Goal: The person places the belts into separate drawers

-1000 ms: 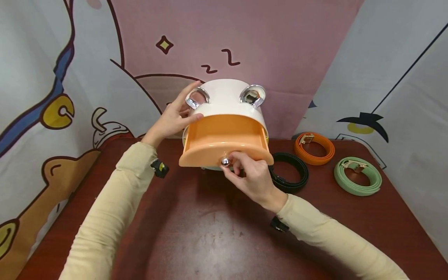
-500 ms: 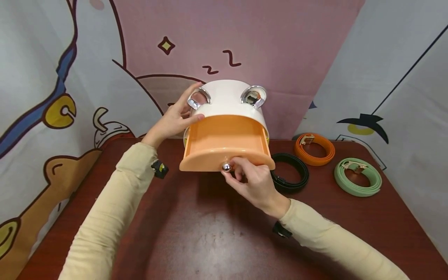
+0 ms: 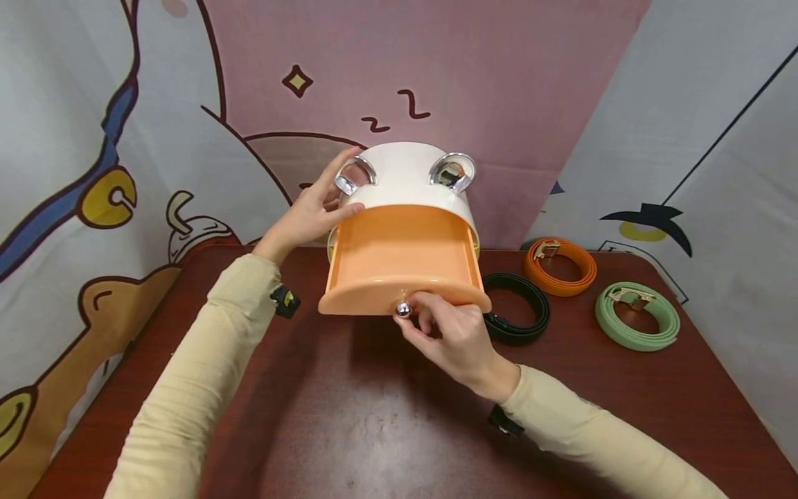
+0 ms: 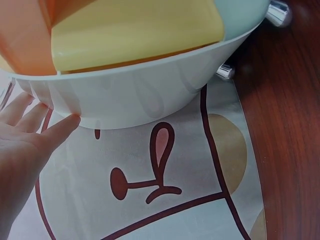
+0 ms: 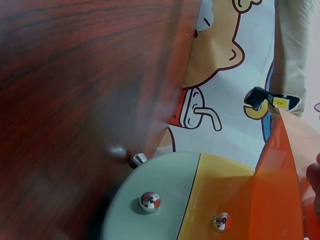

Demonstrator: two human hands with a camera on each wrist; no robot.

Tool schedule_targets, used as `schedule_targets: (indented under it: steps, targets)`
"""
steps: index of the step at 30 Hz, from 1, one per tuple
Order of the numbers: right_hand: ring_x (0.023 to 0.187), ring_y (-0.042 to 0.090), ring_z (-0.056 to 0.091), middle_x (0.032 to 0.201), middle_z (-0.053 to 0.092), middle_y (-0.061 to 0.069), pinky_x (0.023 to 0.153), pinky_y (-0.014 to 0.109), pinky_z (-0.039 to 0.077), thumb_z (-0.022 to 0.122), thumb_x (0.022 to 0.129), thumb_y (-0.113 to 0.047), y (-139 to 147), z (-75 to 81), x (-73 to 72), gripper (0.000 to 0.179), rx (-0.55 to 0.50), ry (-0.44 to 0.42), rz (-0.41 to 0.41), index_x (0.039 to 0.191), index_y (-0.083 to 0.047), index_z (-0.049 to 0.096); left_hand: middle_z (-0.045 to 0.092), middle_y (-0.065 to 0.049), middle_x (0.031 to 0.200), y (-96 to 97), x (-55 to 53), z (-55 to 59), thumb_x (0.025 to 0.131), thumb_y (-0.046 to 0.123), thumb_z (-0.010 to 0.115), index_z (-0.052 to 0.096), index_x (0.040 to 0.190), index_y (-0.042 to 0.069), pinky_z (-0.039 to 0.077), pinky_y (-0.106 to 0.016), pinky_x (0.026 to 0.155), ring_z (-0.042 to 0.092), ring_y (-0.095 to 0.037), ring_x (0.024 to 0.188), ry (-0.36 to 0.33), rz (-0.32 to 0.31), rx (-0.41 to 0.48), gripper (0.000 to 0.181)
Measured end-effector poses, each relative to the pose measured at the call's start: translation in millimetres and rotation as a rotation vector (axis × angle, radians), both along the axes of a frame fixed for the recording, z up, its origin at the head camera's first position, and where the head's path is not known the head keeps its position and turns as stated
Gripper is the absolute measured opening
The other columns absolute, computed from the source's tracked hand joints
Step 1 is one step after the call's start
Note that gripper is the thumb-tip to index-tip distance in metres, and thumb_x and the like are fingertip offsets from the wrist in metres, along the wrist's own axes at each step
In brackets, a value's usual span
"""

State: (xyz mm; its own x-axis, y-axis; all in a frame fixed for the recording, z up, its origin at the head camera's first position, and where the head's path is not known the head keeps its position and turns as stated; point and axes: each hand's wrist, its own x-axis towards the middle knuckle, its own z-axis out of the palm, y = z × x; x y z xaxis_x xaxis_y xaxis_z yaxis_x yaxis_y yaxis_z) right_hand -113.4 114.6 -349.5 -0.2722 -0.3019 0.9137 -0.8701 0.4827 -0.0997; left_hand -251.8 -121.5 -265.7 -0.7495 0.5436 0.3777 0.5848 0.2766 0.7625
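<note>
A rounded white drawer cabinet (image 3: pixel 405 173) with two shiny silver ear shapes stands at the table's back. Its top orange drawer (image 3: pixel 402 249) is pulled well out, and the visible inside holds nothing. My right hand (image 3: pixel 458 339) pinches the drawer's round silver knob (image 3: pixel 404 309) between thumb and fingers. Against the cabinet's left side rests my left hand (image 3: pixel 312 211), fingers extended, thumb at the front edge. Its fingertips touch the white shell (image 4: pixel 135 100) in the left wrist view. Below, a yellow drawer (image 5: pixel 215 200) and a pale green drawer (image 5: pixel 155 185) are closed.
On the table (image 3: pixel 374 430), right of the cabinet, lie a coiled black belt (image 3: pixel 530 291), a coiled orange belt (image 3: pixel 570 277) and a coiled light green belt (image 3: pixel 642 336). A printed cartoon cloth (image 3: pixel 499 83) hangs close behind the cabinet.
The orange drawer has slid farther out toward me, with my right hand moving along on its knob. My left hand has stayed on the cabinet's side.
</note>
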Motion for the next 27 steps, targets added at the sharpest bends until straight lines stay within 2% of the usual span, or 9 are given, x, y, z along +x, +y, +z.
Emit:
schedule_targets:
  steps: [2, 4, 9, 11, 15, 20, 27]
  targets:
    - [0.048, 0.004, 0.047, 0.059, 0.049, -0.004, 0.042, 0.02, 0.038, 0.065, 0.091, -0.024, 0, -0.4, 1.5, 0.022, 0.001, -0.001, -0.002, 0.088, -0.003, 0.061, 0.027, -0.015, 0.153, 1.2, 4.9, 4.0, 0.093, 0.006, 0.063, 0.018, 0.154, 0.015, 0.034, -0.055, 0.101, 0.054, -0.038, 0.113, 0.0, 0.002, -0.002, 0.076]
    - [0.047, 0.004, 0.047, 0.058, 0.049, -0.005, 0.042, 0.02, 0.038, 0.065, 0.091, -0.024, 0, -0.8, 2.8, 0.022, 0.002, 0.003, -0.004, 0.088, -0.003, 0.061, 0.026, -0.013, 0.154, 0.3, -0.2, -0.3, 0.093, 0.006, 0.064, 0.018, 0.154, 0.017, 0.034, -0.055, 0.101, 0.054, -0.037, 0.114, 0.006, 0.005, 0.0, 0.077]
    - [0.046, 0.004, 0.047, 0.058, 0.05, -0.005, 0.041, 0.02, 0.038, 0.065, 0.091, -0.023, 0, -1.0, 4.7, 0.021, 0.002, 0.012, -0.003, 0.088, -0.002, 0.062, 0.024, -0.001, 0.156, -3.1, -16.2, -13.9, 0.092, 0.012, 0.066, 0.02, 0.154, 0.03, 0.034, -0.052, 0.102, 0.054, -0.031, 0.116, 0.025, 0.018, 0.001, 0.079]
    - [0.046, 0.004, 0.046, 0.057, 0.05, -0.005, 0.041, 0.02, 0.038, 0.065, 0.091, -0.023, 0, -1.1, 5.8, 0.021, 0.007, 0.02, -0.004, 0.088, -0.002, 0.062, 0.025, 0.002, 0.155, -3.7, -18.0, -15.7, 0.092, 0.013, 0.066, 0.02, 0.153, 0.034, 0.034, -0.052, 0.102, 0.055, -0.029, 0.115, 0.026, 0.02, 0.0, 0.079]
    - [0.046, 0.003, 0.046, 0.058, 0.049, -0.005, 0.041, 0.018, 0.038, 0.065, 0.091, -0.022, -2, -1.5, 9.2, 0.021, 0.023, 0.048, 0.003, 0.088, -0.001, 0.062, 0.028, 0.004, 0.153, -4.2, -18.4, -16.7, 0.092, 0.013, 0.066, 0.021, 0.153, 0.037, 0.035, -0.052, 0.102, 0.057, -0.027, 0.11, 0.027, 0.015, 0.005, 0.079]
    - [0.045, 0.002, 0.046, 0.058, 0.048, -0.006, 0.041, 0.018, 0.038, 0.065, 0.091, -0.02, -2, -2.5, 13.2, 0.019, 0.036, 0.08, 0.006, 0.089, -0.001, 0.063, 0.028, 0.004, 0.154, -4.2, -18.0, -16.3, 0.092, 0.014, 0.066, 0.021, 0.153, 0.035, 0.034, -0.054, 0.101, 0.057, -0.027, 0.11, 0.033, 0.018, 0.001, 0.079]
    - [0.045, 0.002, 0.045, 0.057, 0.047, -0.007, 0.041, 0.018, 0.038, 0.066, 0.091, -0.02, -2, -3.6, 13.7, 0.019, 0.035, 0.082, 0.013, 0.089, -0.001, 0.063, 0.029, 0.005, 0.153, -4.4, -17.4, -16.1, 0.092, 0.016, 0.067, 0.021, 0.153, 0.037, 0.035, -0.054, 0.1, 0.057, -0.025, 0.111, 0.031, 0.032, -0.008, 0.079]
